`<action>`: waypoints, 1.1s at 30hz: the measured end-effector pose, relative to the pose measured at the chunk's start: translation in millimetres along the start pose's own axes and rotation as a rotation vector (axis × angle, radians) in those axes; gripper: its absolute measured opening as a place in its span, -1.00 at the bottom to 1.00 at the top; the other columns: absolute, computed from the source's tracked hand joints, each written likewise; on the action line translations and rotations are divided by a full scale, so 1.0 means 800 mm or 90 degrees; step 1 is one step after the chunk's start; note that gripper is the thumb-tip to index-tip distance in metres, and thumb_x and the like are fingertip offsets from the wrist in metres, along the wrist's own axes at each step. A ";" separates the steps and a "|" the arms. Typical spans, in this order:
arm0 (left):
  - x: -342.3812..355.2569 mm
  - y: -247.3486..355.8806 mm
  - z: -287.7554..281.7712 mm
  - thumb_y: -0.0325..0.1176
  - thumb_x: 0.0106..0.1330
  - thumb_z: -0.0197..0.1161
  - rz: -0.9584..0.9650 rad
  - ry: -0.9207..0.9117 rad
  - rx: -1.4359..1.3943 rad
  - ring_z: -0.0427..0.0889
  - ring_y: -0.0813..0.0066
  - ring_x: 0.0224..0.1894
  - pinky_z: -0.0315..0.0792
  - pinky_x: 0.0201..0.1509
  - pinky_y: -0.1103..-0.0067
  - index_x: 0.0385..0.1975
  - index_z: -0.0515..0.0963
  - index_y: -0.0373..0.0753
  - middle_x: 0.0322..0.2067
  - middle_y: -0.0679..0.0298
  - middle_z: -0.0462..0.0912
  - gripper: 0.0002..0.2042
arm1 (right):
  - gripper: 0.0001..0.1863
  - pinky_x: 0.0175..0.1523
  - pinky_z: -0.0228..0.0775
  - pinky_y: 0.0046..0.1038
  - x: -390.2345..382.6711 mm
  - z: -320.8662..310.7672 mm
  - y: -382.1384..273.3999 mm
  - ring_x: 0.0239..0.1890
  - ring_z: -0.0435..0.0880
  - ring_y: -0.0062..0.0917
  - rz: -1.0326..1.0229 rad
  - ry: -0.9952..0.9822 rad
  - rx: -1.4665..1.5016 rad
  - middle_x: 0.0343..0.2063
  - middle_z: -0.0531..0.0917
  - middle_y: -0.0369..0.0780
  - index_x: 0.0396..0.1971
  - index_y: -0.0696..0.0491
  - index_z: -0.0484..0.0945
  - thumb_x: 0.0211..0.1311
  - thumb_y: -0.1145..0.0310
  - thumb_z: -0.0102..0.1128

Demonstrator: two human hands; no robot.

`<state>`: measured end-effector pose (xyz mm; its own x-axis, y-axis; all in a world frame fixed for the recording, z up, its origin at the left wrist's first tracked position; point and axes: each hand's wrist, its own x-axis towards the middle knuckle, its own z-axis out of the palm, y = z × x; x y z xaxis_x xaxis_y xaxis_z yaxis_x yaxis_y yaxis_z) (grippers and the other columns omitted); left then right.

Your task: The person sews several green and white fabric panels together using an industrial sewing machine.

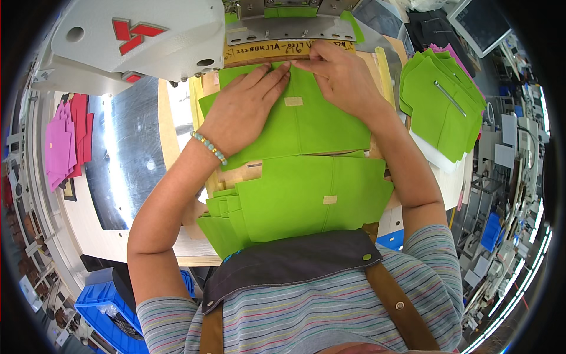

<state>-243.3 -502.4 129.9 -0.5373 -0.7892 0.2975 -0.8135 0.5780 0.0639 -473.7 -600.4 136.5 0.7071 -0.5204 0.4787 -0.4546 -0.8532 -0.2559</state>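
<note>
A bright green panel point(318, 121), likely fabric or soft leather, lies below the machine's metal clamp plate, with a small tan tape piece point(293, 101) on it. My left hand point(244, 106) rests palm down on its left part, fingers stretched toward the upper edge. At that edge, near the centre seam, my right hand point(345, 76) has its fingertips pinched on the panel, its other fingers curled by the yellow marked strip point(259, 52). Closer to my body sits a stack of more green panels point(289, 197), another tape piece on top.
The white machine head point(141, 35) stands at the upper left, its metal clamp point(289, 32) above my fingers. Pink point(61, 141) and red pieces point(85, 130) lie far left. Green pieces with a zipper point(442, 106) are stacked right. A blue crate point(109, 304) stands low left.
</note>
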 end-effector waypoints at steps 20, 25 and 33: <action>-0.002 -0.003 0.003 -0.45 0.39 0.17 0.003 0.023 -0.021 0.48 0.21 0.31 0.42 0.41 0.38 0.25 0.54 -0.38 0.39 0.28 0.49 -0.58 | -0.64 -0.11 0.52 -0.31 -0.040 -0.042 0.047 -0.20 0.66 -0.35 0.103 -0.067 0.041 -0.25 0.59 -0.27 -0.09 -0.10 0.82 0.22 0.58 0.20; -0.003 -0.001 0.005 -0.45 0.41 0.16 -0.001 0.008 0.008 0.46 0.22 0.33 0.42 0.42 0.38 0.30 0.50 -0.35 0.41 0.28 0.46 -0.55 | -0.70 -0.07 0.55 -0.30 -0.057 -0.061 0.048 -0.16 0.67 -0.35 0.112 -0.051 -0.091 -0.22 0.61 -0.28 -0.16 -0.07 0.83 0.23 0.57 0.21; -0.004 0.002 0.006 -0.44 0.41 0.17 -0.009 0.011 0.020 0.47 0.25 0.32 0.42 0.40 0.39 0.33 0.48 -0.31 0.41 0.31 0.46 -0.53 | -0.70 0.13 0.58 -0.23 -0.065 -0.050 -0.013 0.05 0.69 -0.22 0.026 -0.054 -0.096 0.04 0.71 -0.10 -0.09 0.20 0.72 0.18 0.58 0.16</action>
<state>-243.9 -500.4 124.6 -0.5217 -0.7936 0.3131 -0.8281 0.5593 0.0380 -527.3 -562.8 147.8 0.7272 -0.5605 0.3962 -0.5548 -0.8198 -0.1416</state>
